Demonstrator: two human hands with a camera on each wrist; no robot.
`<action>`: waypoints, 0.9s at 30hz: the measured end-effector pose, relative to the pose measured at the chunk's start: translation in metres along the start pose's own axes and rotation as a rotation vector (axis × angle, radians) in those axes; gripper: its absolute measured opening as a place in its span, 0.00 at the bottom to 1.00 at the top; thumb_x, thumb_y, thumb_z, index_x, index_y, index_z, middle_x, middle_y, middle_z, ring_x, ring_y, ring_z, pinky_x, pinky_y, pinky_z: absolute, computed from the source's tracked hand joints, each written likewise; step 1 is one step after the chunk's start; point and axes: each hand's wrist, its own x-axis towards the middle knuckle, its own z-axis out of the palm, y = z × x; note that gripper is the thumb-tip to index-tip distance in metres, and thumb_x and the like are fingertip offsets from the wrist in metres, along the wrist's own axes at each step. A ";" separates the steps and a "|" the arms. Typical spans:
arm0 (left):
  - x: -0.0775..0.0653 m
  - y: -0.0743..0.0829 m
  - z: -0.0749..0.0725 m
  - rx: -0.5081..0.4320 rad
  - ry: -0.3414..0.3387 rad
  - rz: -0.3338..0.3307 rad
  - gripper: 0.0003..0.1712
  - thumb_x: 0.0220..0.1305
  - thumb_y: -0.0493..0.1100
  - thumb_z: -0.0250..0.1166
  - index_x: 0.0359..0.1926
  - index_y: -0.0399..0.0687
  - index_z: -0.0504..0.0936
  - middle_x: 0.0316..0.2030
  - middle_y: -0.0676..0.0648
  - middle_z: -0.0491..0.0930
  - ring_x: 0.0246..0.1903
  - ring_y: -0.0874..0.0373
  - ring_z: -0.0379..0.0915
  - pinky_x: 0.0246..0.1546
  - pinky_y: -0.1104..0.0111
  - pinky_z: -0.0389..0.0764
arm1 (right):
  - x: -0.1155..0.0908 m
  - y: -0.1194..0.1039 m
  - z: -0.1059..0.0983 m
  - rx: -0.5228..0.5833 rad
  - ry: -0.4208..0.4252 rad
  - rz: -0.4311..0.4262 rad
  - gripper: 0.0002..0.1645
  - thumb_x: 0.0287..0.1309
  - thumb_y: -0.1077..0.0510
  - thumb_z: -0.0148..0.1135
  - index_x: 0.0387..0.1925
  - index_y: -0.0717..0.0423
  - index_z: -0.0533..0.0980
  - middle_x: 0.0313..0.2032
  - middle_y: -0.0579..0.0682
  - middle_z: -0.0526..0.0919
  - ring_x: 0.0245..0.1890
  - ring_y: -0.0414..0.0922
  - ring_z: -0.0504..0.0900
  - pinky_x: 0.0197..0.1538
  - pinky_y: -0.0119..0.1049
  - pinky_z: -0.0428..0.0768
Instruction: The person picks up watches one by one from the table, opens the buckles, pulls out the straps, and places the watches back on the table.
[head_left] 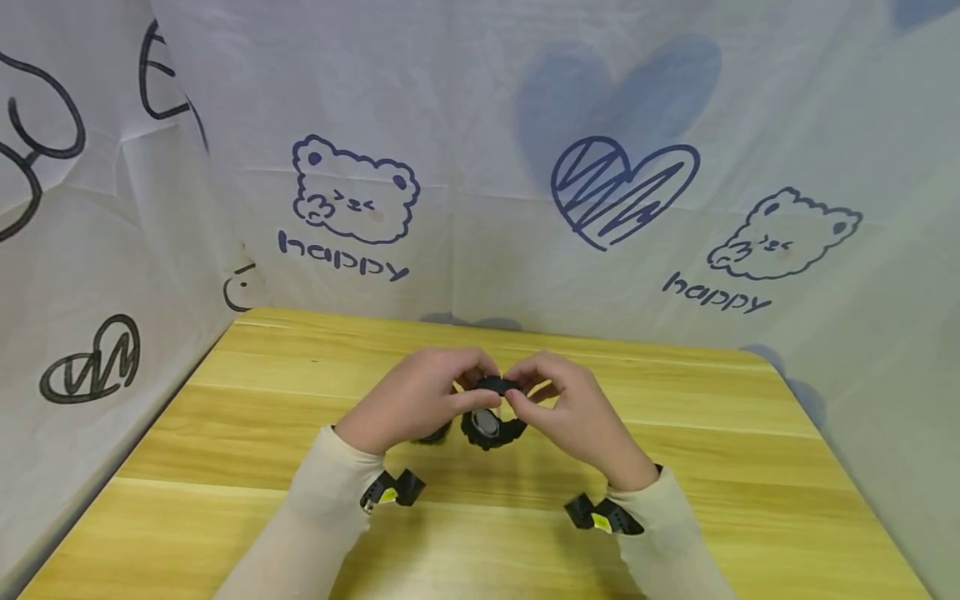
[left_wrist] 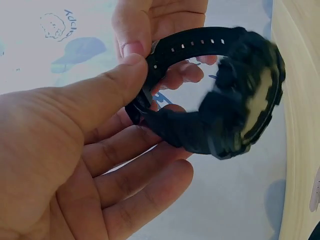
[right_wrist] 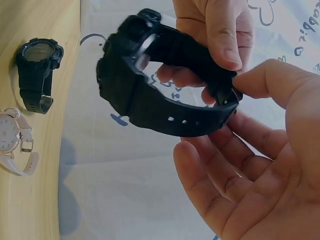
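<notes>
A black wristwatch (head_left: 486, 425) hangs face outward between my two hands, its strap (left_wrist: 197, 42) closed into a loop. My left hand (head_left: 431, 392) pinches the strap at the buckle end between thumb and fingers. Opposite it, my right hand (head_left: 573, 408) pinches the same stretch of strap, thumb on top and fingertips below. Both thumbs nearly meet at the metal buckle (right_wrist: 229, 97), which they partly cover. Small holes show along the strap in both wrist views.
On the wooden table (head_left: 480, 525), a second black watch (right_wrist: 37, 70) and a white-strapped watch (right_wrist: 10, 135) lie side by side. In the head view my left hand hides most of them. A printed white cloth (head_left: 487, 250) hangs behind the table's far edge.
</notes>
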 end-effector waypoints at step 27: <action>-0.001 0.004 -0.005 -0.017 -0.033 -0.024 0.13 0.71 0.49 0.69 0.52 0.51 0.86 0.39 0.58 0.86 0.40 0.67 0.82 0.46 0.64 0.83 | 0.001 0.003 0.002 0.055 0.004 0.033 0.09 0.67 0.59 0.67 0.48 0.50 0.83 0.42 0.44 0.85 0.42 0.43 0.83 0.38 0.39 0.86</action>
